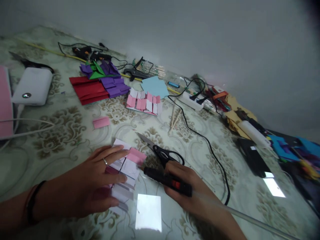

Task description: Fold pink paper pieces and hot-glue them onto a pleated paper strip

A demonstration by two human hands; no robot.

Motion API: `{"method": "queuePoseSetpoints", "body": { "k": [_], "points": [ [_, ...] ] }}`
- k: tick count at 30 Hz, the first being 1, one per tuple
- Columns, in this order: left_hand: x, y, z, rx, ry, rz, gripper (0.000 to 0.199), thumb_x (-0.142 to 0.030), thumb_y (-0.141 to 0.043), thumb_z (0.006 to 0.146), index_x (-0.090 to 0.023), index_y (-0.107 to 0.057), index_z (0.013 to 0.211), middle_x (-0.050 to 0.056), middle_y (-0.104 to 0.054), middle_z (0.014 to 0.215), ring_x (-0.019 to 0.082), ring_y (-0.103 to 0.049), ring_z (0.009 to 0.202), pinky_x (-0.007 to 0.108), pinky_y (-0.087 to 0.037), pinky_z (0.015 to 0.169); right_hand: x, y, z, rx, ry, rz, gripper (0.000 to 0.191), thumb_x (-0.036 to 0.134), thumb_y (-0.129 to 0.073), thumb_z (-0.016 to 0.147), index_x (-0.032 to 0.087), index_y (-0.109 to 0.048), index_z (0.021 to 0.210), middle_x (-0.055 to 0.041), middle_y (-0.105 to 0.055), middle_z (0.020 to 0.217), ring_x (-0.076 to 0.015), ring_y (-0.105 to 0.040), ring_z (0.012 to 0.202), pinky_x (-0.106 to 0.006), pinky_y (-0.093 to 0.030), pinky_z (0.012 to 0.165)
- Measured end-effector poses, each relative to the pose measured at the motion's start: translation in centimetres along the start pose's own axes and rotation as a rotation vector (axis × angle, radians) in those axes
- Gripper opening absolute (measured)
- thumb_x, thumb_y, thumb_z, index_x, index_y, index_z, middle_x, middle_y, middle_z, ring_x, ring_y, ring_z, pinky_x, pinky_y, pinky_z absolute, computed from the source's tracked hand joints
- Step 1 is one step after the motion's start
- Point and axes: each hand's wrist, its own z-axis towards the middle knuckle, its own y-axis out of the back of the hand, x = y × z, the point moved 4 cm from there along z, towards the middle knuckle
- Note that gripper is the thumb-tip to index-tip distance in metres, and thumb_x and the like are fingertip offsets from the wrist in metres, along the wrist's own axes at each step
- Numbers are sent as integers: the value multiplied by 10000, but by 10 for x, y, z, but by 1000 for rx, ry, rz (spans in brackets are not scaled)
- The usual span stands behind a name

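Observation:
My left hand [100, 180], with a ring and a dark wristband, lies with spread fingers on a folded paper piece [130, 168] of white and pink panels. Several fingertips rest on its white parts, and the palm hides its left side. A black glue gun [167, 181] with a red-orange part is gripped in my right hand [183, 186]. Its tip points left, close to the paper's right edge. A clear glue stick extends from its rear across my right forearm. Black-handled scissors [162, 153] lie just beyond my right hand, blades toward the upper left.
A small pink paper [101, 122], a pink-and-white folded piece [143, 101] and wooden sticks [175, 118] lie farther back. Red paper [87, 89] sits at the back left, near a white power bank [33, 86]. A black cord [200, 133] curves round the right side beside a black phone [252, 156].

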Motion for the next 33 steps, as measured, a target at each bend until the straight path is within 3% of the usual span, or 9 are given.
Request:
{"method": "queuePoseSetpoints", "body": {
  "k": [7,16,23,33],
  "points": [
    [-5,5,1,-51,-8,-4,370,-434,-739,829,-332,-715,1184,13,-349,1674,332,-329,1553,494,-358,1277,3,-6,6,-16,31,-15,153,102,-596,814,186,-484,751,-2,-578,771,-129,-560,742,-241,-402,631],
    [-11,12,5,-55,-5,-25,352,-401,-777,786,-295,-743,1120,50,-359,1672,363,-369,1532,541,-395,1247,8,-13,14,-123,36,-8,207,317,-608,952,188,-556,798,-4,-568,759,-124,-552,692,-240,-436,615],
    [-10,9,4,13,28,-6,357,-435,-751,818,-318,-732,1154,74,-332,1683,385,-325,1557,612,-407,1215,13,-19,18,-175,59,-45,205,312,-608,937,191,-552,781,-4,-581,749,-128,-565,690,-249,-473,639],
    [-10,10,1,-37,-6,-2,384,-413,-778,800,-295,-730,1163,72,-340,1680,355,-306,1570,539,-414,1235,13,-20,20,-232,114,-36,153,220,-659,876,211,-538,782,-2,-619,761,-140,-584,682,-257,-479,606]
  ]
}}
